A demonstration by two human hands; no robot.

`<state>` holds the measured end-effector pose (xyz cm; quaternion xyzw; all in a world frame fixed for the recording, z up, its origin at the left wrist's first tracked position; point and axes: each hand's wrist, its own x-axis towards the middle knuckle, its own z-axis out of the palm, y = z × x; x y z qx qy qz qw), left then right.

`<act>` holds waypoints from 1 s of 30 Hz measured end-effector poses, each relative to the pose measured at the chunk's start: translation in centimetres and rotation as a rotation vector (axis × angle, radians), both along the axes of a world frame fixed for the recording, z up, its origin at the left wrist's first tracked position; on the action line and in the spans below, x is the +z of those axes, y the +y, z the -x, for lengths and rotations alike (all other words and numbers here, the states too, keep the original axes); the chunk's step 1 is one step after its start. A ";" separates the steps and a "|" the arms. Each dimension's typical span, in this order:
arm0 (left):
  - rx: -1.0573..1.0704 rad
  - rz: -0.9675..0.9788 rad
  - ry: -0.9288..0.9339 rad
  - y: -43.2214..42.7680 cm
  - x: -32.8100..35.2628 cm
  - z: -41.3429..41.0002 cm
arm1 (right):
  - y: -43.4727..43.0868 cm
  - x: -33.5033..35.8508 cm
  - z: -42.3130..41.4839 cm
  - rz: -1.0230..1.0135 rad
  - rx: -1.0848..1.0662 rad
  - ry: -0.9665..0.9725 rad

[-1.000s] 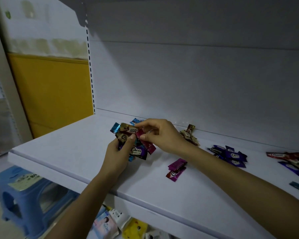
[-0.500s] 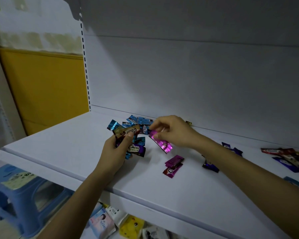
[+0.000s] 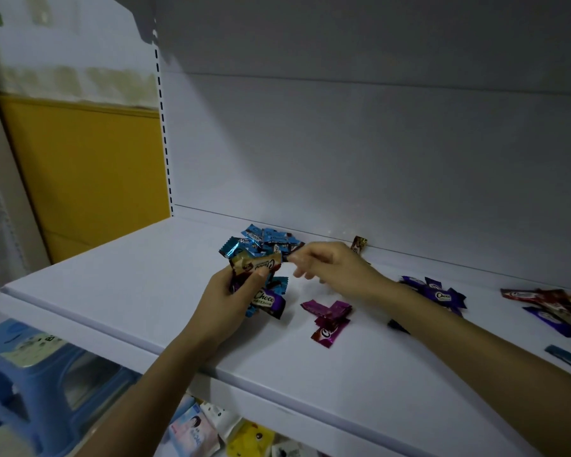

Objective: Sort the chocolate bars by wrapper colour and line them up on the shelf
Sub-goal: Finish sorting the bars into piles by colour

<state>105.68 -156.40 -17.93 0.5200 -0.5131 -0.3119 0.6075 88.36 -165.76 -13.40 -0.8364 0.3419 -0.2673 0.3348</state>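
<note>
My left hand (image 3: 226, 300) grips a mixed bunch of chocolate bars (image 3: 261, 285), with a gold-brown bar (image 3: 256, 262) on top and blue and purple ones below. My right hand (image 3: 335, 268) pinches the right end of that gold-brown bar. Behind the bunch several blue bars (image 3: 266, 240) lie on the white shelf (image 3: 139, 291). A small pile of magenta bars (image 3: 328, 316) lies just right of my left hand. Purple bars (image 3: 437, 293) sit behind my right forearm. One brown bar (image 3: 358, 245) leans at the back wall.
Red, brown and purple bars (image 3: 554, 303) are heaped at the far right, with a single blue bar (image 3: 567, 357) near the edge. A blue plastic stool (image 3: 30, 374) stands lower left. Packets (image 3: 211, 430) lie on the shelf below. A yellow panel (image 3: 86, 173) is at left.
My right hand carried a magenta bar from the bunch down onto the magenta pile, let it go, and came back to the gold-brown bar in my left hand.
</note>
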 end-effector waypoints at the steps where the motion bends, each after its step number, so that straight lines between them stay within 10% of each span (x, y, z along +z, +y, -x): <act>1: -0.004 -0.002 -0.008 0.0 -0.1 0.0 | 0.3 0.4 -0.6 -0.030 0.031 -0.039; 13: -0.033 0.000 -0.075 -0.3 -0.2 -0.2 | -0.1 0.2 -2.4 -0.039 0.087 -0.204; 20: 0.006 -0.019 -0.061 -0.5 -0.6 -0.2 | -3.8 -0.3 0.1 -0.106 -0.239 -0.281; 30: 0.017 -0.036 -0.075 -0.6 -0.6 -0.1 | -10.4 -2.1 4.6 0.009 -0.697 0.132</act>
